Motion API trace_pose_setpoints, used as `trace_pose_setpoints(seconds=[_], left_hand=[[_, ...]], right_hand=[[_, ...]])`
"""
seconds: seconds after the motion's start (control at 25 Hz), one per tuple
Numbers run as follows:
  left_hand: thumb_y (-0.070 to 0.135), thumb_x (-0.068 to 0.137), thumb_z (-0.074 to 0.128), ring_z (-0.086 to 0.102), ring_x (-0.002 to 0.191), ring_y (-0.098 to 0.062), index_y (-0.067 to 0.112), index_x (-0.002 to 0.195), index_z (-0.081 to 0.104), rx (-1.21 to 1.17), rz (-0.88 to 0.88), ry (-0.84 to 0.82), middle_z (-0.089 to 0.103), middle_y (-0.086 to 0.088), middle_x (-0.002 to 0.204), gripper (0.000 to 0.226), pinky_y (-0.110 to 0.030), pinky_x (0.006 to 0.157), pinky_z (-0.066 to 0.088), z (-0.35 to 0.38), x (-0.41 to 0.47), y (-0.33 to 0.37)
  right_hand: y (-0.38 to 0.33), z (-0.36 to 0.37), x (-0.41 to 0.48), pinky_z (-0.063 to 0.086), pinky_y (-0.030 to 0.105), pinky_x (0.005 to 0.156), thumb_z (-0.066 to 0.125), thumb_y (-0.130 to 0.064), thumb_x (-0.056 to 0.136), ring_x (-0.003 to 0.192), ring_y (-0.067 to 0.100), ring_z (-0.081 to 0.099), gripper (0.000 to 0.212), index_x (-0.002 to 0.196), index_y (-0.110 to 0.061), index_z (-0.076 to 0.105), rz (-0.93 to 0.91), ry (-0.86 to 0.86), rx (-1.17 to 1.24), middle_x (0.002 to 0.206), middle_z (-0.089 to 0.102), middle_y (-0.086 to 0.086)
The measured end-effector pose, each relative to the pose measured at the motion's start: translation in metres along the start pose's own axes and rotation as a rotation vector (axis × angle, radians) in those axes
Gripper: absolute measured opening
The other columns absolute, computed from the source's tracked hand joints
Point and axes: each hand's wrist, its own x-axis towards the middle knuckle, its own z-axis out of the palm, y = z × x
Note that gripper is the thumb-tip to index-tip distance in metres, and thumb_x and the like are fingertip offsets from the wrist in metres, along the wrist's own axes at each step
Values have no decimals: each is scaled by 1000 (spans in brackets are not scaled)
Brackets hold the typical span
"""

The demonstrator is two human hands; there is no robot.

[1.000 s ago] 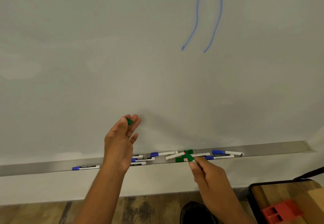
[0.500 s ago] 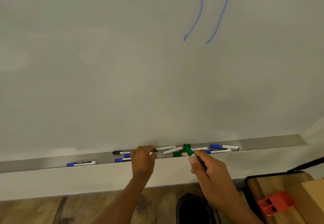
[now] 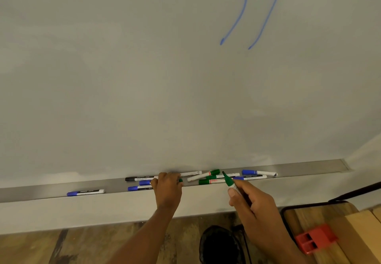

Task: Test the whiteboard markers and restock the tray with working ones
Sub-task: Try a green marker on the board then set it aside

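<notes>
Holding an uncapped green marker [image 3: 229, 182] in a writing grip, the right hand [image 3: 251, 204] has thumb and fingers closed round its white barrel. The dark tip points up toward the whiteboard [image 3: 144, 78] but sits low, just over the tray [image 3: 309, 169] and not yet on the writing surface. The left hand [image 3: 168, 187] is curled over the tray's front lip. A small green cap [image 3: 180, 180] shows at its fingertips and seems pinched there, though the fingers hide most of it.

The step in hand looks like the test stroke. To do it well, the tip should go to bare board, well apart from the two blue lines [image 3: 237, 22], so a faint green mark is easy to judge. A short, steady line with even pressure should tell more than a dab. The cap is best kept in hand for quick recapping. Two other green markers [image 3: 210, 181] lie crossed just beside the tip, so lifting straight up avoids knocking them. Blue [image 3: 258, 173] and black [image 3: 140, 178] ones also lie along the tray.
</notes>
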Motion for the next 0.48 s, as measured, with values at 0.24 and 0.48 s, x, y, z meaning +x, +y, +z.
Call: trace_pose_setpoints(seconds=[0.24,0.48], left_hand=[[35,95,78,61,124,-24,22,121,74,-31,133,136,74,2,120,30,-46,107,39,-17,-7,4],[48,105,58,49,144,-22,21,139,60,24,649,632,62,-1,145,44,-41,115,30,-146,30,78]], right_hand=[[-28,-12,0,57,25,66,45,-46,93,70,14,65,31,124,-51,44,-223,73,176,80,68,-1],[-72,-38,15,57,25,61,49,-32,103,74,18,71,17,112,-31,63,-632,262,264,91,71,-6]])
